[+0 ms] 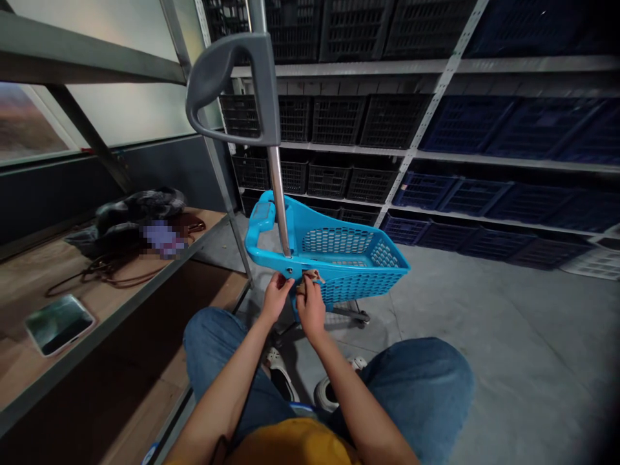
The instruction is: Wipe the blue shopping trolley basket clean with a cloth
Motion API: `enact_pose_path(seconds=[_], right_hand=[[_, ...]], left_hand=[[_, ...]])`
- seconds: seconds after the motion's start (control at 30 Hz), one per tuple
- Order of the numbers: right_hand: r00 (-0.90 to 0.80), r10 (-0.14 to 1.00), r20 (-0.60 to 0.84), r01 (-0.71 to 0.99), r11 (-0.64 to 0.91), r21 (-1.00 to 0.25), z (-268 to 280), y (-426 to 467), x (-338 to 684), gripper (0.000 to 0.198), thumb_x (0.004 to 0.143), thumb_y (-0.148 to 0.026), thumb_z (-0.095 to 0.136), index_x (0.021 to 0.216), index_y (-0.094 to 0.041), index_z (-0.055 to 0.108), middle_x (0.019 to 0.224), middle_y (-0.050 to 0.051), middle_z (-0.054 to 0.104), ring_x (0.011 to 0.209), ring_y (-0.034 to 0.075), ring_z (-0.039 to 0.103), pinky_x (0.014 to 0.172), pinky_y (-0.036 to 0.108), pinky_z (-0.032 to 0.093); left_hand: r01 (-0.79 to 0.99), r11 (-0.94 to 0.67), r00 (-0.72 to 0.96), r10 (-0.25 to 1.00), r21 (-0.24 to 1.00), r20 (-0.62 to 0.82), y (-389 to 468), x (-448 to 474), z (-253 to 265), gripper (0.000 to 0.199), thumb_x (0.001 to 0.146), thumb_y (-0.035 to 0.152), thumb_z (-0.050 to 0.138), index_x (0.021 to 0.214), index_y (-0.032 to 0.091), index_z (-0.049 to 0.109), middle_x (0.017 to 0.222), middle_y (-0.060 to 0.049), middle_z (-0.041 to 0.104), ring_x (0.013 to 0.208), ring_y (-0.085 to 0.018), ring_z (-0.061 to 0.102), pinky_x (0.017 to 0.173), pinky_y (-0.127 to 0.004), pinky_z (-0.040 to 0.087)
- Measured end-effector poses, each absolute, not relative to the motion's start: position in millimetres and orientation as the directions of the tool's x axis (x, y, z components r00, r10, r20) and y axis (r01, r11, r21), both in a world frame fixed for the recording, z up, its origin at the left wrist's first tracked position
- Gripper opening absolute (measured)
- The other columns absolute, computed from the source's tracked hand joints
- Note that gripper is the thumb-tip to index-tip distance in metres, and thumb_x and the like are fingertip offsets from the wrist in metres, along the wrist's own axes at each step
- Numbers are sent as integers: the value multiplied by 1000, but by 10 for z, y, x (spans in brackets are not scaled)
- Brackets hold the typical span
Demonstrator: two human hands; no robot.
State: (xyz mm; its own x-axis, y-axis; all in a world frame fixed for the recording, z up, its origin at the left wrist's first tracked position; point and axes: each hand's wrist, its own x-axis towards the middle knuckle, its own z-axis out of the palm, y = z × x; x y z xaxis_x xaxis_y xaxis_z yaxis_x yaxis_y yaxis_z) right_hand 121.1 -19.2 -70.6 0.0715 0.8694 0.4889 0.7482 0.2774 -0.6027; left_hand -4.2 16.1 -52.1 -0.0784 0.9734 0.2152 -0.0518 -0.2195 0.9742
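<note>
A blue plastic shopping cart [358, 278] with perforated basket walls stands in front of me. My left hand [278, 298] is at the side of its near corner, just below a small dark bolt [289, 270]. Its fingertips are pinched together, and I cannot make out what is between them. Beside it, my right hand [311, 307] grips a crumpled brown cloth [314, 276] against the basket's outer wall. A metal pole [277, 194] rises from the cart's near end and carries a grey loop-shaped handle [269, 90].
At left, a wooden shelf [116, 303] in a metal frame holds a phone [60, 324], dark checked fabric [140, 206] and brown cords [130, 279]. Racks of black crates [339, 119] and blue crates [484, 197] line the back. Grey floor [508, 336] extends to the right.
</note>
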Motion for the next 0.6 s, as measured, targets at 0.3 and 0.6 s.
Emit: enact_pose_path(seconds=[0.3,0.6], right_hand=[[430,799,421,636,62,-769,-839,-70,1936,57,89,-27,41,145,-16,44,124,16,57,116,28,55,91,39,48],[259,868,423,736,105,-668,-1024,-188,1607,53,89,-23,42,141,-18,47,121,12,61,110,25,59,82,33,50]], left_hand=[[-90,-218,-94,973,972,209,181,-26,-579,34,82,43,68,105,21,58,112,-8,70,110,-22,64,96,-33,48],[-67,-206,-99,975,976,199,172,-27,-557,33,83,45,68,102,20,58,105,-7,70,100,-20,66,93,-32,49]])
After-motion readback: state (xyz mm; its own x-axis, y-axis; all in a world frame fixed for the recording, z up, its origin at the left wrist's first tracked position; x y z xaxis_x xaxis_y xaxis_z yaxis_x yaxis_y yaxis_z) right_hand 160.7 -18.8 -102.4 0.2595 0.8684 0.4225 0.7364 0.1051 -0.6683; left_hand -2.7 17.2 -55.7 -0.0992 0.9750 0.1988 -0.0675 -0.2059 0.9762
